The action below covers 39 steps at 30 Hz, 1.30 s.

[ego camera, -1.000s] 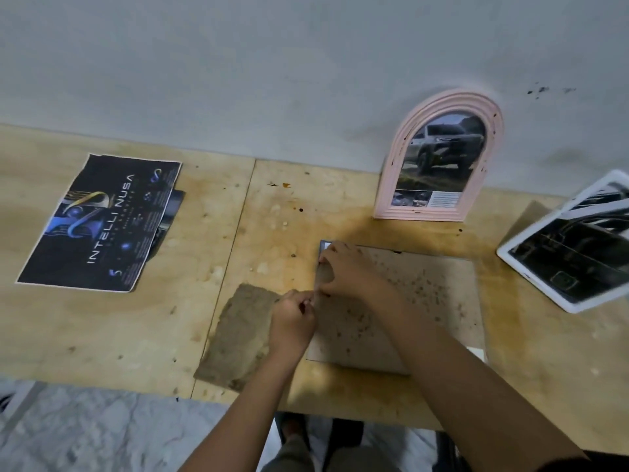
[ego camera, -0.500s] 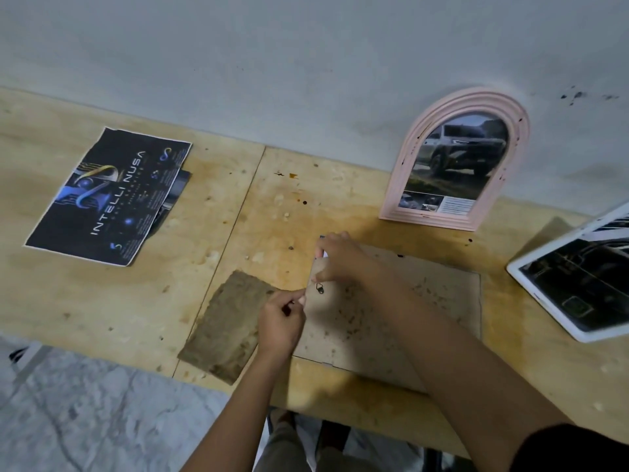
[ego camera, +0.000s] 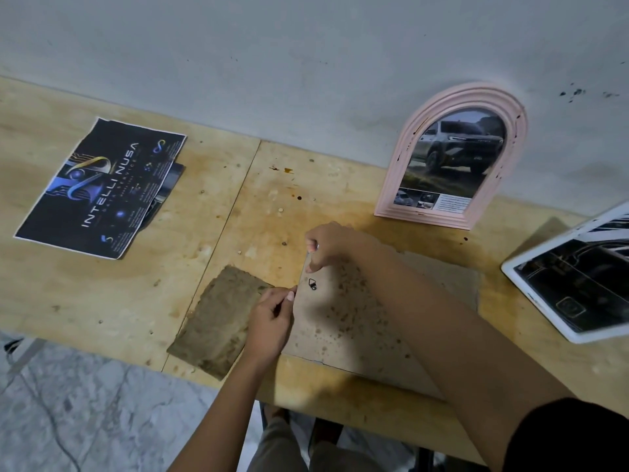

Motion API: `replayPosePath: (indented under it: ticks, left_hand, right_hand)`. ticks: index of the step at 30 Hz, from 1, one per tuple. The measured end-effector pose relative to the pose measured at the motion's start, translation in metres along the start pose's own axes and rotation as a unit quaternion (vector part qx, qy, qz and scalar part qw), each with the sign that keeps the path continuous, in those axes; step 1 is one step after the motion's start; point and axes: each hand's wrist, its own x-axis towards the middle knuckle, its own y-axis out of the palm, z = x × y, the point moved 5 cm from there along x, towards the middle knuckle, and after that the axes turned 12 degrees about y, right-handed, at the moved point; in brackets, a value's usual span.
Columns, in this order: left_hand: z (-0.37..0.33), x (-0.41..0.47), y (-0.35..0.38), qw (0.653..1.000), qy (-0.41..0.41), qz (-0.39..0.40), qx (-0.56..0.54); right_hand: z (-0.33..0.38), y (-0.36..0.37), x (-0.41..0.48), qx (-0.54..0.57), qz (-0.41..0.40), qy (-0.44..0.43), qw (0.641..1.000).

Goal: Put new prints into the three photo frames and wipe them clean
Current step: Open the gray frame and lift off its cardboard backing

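A photo frame lies face down at the table's front edge, its brown spotted backing board (ego camera: pixel 360 321) up, with a small metal hanger ring (ego camera: pixel 312 285) near its left side. My left hand (ego camera: pixel 272 318) pinches the board's left edge. My right hand (ego camera: pixel 328 245) has curled fingers at the board's upper left corner. A pink arched frame (ego camera: pixel 452 155) with a car print leans on the wall. A white rectangular frame (ego camera: pixel 575 277) with a dark print lies at the right. Dark "Intelli Nusa" prints (ego camera: pixel 102 189) are stacked at the left.
A worn brown cloth (ego camera: pixel 218 321) lies just left of the face-down frame, under my left wrist. The plywood table (ego camera: pixel 102 294) ends close to me, with marble floor (ego camera: pixel 85 420) below. The wall (ego camera: pixel 272 63) stands right behind the table.
My right hand lifted off the backing board toward its upper left corner, uncovering the hanger ring. My left hand stayed at the board's left edge. The view shifted slightly.
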Motion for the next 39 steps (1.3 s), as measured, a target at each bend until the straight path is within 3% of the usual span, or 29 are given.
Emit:
replayPosePath:
  ticks: [4, 10, 15, 20, 27, 39]
  left_hand:
    - [0.001, 0.004, -0.001, 1.000, 0.001, -0.009, -0.014]
    - [0.001, 0.004, 0.000, 1.000, 0.004, -0.018, 0.015]
    - [0.002, 0.007, -0.002, 1.000, 0.004, -0.006, 0.030]
    - [0.001, 0.009, 0.000, 0.998, 0.006, 0.008, 0.055]
    - [0.000, 0.006, 0.000, 0.998, 0.010, 0.021, 0.052]
    - [-0.002, 0.007, 0.002, 0.993, 0.042, 0.032, 0.106]
  right_hand:
    - [-0.002, 0.002, -0.005, -0.034, -0.013, -0.002, 0.999]
    - [-0.041, -0.012, -0.009, 0.101, -0.082, 0.055, 0.990]
    - [-0.080, 0.007, -0.017, 0.160, -0.090, 0.093, 0.979]
    - [-0.080, 0.009, -0.023, 0.183, -0.137, 0.089, 0.970]
    - [-0.075, -0.006, -0.046, 0.338, -0.104, 0.048, 0.934]
    - [-0.068, -0.011, -0.080, 0.299, -0.169, -0.019, 0.939]
